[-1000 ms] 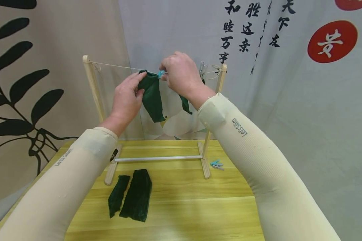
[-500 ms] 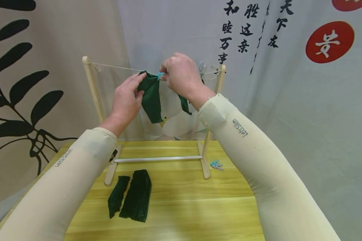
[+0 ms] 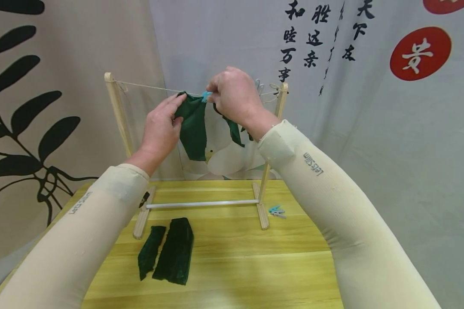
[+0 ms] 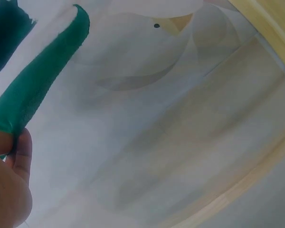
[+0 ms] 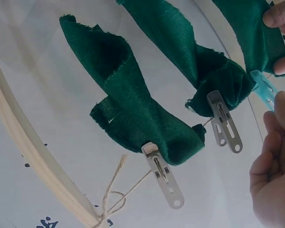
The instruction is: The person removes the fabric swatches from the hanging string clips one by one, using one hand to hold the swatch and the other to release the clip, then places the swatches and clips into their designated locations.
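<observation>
We count two hands at work. The left hand (image 3: pixel 160 128) pinches one green cloth (image 3: pixel 193 128) between thumb and fingers, its top edge up at the string (image 3: pixel 147 86). The right hand (image 3: pixel 236 96) pinches one blue peg (image 3: pixel 206 96), whose tip meets that cloth's upper edge. Alongside, we record two hanging cloths (image 5: pixel 133 99) under two grey pegs (image 5: pixel 167 183), one apiece. The string runs between two wooden posts (image 3: pixel 117 111), with one pale bar (image 3: pixel 203 204) low down. On the table (image 3: pixel 255 266) we find two flat cloths (image 3: pixel 175 253), side by side, and at least two loose pegs (image 3: pixel 277 211), blue and grey.
</observation>
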